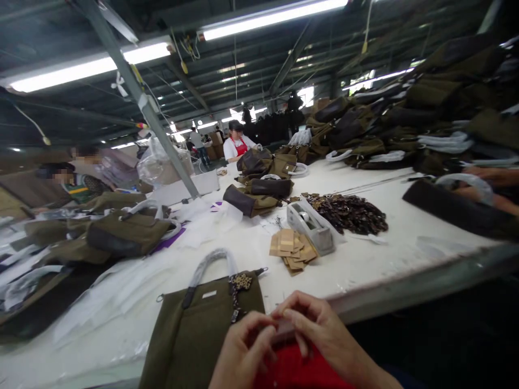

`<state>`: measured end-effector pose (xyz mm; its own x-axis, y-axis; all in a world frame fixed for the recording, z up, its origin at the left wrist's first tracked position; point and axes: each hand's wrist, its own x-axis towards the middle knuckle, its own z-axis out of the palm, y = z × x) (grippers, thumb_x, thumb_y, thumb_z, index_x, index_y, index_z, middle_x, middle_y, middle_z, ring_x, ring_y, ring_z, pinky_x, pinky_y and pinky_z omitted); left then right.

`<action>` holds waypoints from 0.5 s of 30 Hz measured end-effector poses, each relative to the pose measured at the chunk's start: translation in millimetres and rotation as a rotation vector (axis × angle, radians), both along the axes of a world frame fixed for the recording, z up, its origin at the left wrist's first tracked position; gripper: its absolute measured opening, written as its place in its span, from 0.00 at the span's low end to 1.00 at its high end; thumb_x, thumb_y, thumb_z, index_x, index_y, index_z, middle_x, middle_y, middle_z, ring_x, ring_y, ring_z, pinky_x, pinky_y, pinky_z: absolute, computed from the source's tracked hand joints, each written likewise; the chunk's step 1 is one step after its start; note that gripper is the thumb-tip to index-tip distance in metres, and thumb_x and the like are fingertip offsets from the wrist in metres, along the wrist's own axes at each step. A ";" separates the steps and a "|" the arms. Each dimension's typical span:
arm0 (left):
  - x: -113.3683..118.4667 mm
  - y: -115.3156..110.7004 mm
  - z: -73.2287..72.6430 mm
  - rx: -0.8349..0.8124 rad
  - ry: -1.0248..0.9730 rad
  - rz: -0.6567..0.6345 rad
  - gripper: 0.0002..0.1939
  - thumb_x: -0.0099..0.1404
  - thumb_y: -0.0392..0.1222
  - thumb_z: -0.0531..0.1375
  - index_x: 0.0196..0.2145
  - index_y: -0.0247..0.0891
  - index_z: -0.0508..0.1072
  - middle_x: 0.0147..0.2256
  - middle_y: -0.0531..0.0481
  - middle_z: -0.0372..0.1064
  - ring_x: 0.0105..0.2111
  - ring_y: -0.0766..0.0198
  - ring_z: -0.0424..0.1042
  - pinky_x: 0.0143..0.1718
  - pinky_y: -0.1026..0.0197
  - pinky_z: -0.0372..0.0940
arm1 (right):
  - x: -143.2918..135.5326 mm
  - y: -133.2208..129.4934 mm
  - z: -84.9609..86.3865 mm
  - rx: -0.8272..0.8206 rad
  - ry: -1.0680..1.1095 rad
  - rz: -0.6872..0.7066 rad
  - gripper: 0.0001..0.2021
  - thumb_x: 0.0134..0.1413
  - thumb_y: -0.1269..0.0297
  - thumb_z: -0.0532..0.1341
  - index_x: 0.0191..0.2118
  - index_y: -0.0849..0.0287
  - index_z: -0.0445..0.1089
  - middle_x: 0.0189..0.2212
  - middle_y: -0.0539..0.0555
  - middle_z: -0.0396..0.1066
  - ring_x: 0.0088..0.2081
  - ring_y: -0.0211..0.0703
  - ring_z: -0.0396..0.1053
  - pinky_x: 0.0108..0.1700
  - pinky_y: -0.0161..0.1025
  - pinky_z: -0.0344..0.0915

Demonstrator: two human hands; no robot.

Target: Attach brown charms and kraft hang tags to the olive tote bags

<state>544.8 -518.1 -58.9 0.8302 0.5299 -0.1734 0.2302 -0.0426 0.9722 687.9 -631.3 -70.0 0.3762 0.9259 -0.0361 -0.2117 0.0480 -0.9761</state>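
At the table's near edge lies an olive-green handbag (198,319) with a plastic-wrapped handle (213,259). A dark strap charm with a patterned flower shape (241,282) hangs at its upper right. My left hand (247,346) is closed in a pinch over the bag's right edge. Close beside it, my right hand (312,324) is pinched too, its fingertips meeting those of the left. Whatever sits between the fingertips is too small to make out. Below the hands shows a red cloth (300,370).
Beyond the hands are a tape dispenser (310,227), brown paper tags (292,248) and a heap of dark straps (352,213). Handbags pile up at left (125,232) and right (438,97). A metal post (150,113) rises from the table. At right, another person's hands (494,186) touch a bag.
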 end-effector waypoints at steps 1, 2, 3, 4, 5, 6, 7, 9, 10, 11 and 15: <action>-1.8 15.8 8.5 0.096 0.021 0.054 0.23 0.63 0.61 0.58 0.37 0.36 0.74 0.23 0.51 0.69 0.19 0.68 0.63 0.20 0.67 0.56 | 2.0 4.1 4.1 0.000 0.024 0.008 0.18 0.57 0.48 0.61 0.37 0.61 0.69 0.27 0.50 0.72 0.16 0.29 0.61 0.17 0.27 0.54; -2.5 32.2 14.7 0.196 0.033 0.115 0.22 0.65 0.59 0.56 0.38 0.36 0.73 0.23 0.52 0.69 0.19 0.68 0.62 0.21 0.66 0.56 | 4.0 8.2 8.0 0.004 0.035 0.007 0.18 0.57 0.47 0.61 0.37 0.61 0.67 0.28 0.51 0.73 0.16 0.30 0.63 0.16 0.27 0.54; -1.8 48.3 18.1 0.299 0.043 0.182 0.21 0.66 0.58 0.55 0.39 0.36 0.72 0.24 0.52 0.69 0.20 0.67 0.63 0.22 0.66 0.58 | 5.6 12.5 11.3 0.011 0.032 0.001 0.18 0.57 0.47 0.61 0.36 0.60 0.66 0.29 0.51 0.73 0.17 0.31 0.65 0.17 0.27 0.56; 0.0 62.9 18.6 0.409 0.068 0.236 0.20 0.66 0.57 0.54 0.39 0.37 0.71 0.26 0.51 0.70 0.23 0.65 0.66 0.26 0.65 0.60 | 7.1 16.7 13.9 0.016 0.018 -0.007 0.18 0.57 0.48 0.61 0.35 0.60 0.65 0.29 0.51 0.73 0.19 0.33 0.67 0.17 0.27 0.57; 3.1 75.1 16.8 0.509 0.121 0.279 0.19 0.66 0.57 0.54 0.38 0.37 0.70 0.30 0.50 0.71 0.26 0.64 0.68 0.29 0.63 0.62 | 8.4 21.2 15.7 0.023 -0.006 -0.014 0.17 0.57 0.48 0.61 0.35 0.60 0.65 0.28 0.51 0.72 0.20 0.33 0.68 0.18 0.27 0.59; 6.9 84.5 13.3 0.595 0.200 0.311 0.19 0.66 0.57 0.54 0.38 0.38 0.69 0.32 0.49 0.72 0.29 0.61 0.70 0.33 0.62 0.62 | 9.7 26.0 16.6 0.032 -0.037 -0.019 0.17 0.58 0.49 0.61 0.35 0.60 0.65 0.27 0.50 0.72 0.20 0.33 0.68 0.18 0.27 0.59; 11.3 90.8 8.7 0.665 0.296 0.326 0.19 0.66 0.58 0.53 0.39 0.38 0.68 0.34 0.48 0.73 0.32 0.59 0.71 0.35 0.60 0.62 | 11.0 31.5 16.7 0.040 -0.072 -0.023 0.16 0.58 0.50 0.60 0.35 0.60 0.65 0.27 0.49 0.71 0.20 0.33 0.67 0.19 0.27 0.60; 20.2 95.8 -0.5 0.748 0.485 0.327 0.23 0.65 0.62 0.52 0.43 0.39 0.66 0.36 0.46 0.73 0.35 0.55 0.73 0.35 0.59 0.60 | 14.2 45.5 14.5 0.040 -0.157 -0.020 0.14 0.60 0.53 0.59 0.35 0.60 0.65 0.27 0.49 0.70 0.20 0.31 0.65 0.19 0.27 0.58; 24.0 95.7 -4.1 0.777 0.549 0.318 0.25 0.65 0.63 0.52 0.45 0.39 0.64 0.36 0.46 0.73 0.36 0.53 0.73 0.34 0.59 0.59 | 16.0 54.5 12.1 0.030 -0.208 -0.013 0.13 0.60 0.54 0.59 0.34 0.60 0.66 0.26 0.48 0.69 0.20 0.31 0.65 0.18 0.27 0.57; 26.9 94.9 -6.9 0.807 0.588 0.308 0.27 0.65 0.64 0.52 0.48 0.39 0.63 0.37 0.44 0.74 0.38 0.51 0.74 0.34 0.59 0.58 | 17.9 64.7 9.0 0.016 -0.264 -0.003 0.12 0.60 0.55 0.58 0.34 0.60 0.66 0.24 0.47 0.67 0.19 0.31 0.64 0.18 0.27 0.56; 28.2 95.3 -11.9 0.824 0.609 0.301 0.27 0.65 0.61 0.54 0.51 0.39 0.61 0.37 0.43 0.74 0.39 0.51 0.74 0.33 0.60 0.56 | 23.5 110.3 -8.9 -0.050 -0.467 0.054 0.06 0.60 0.64 0.56 0.34 0.59 0.66 0.20 0.44 0.62 0.18 0.31 0.62 0.19 0.28 0.54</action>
<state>573.0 -422.8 -70.8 0.5401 0.8416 -0.0094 0.7779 -0.4948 0.3874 711.4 -521.0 -78.9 0.3138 0.9461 0.0806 0.2494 -0.0002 -0.9684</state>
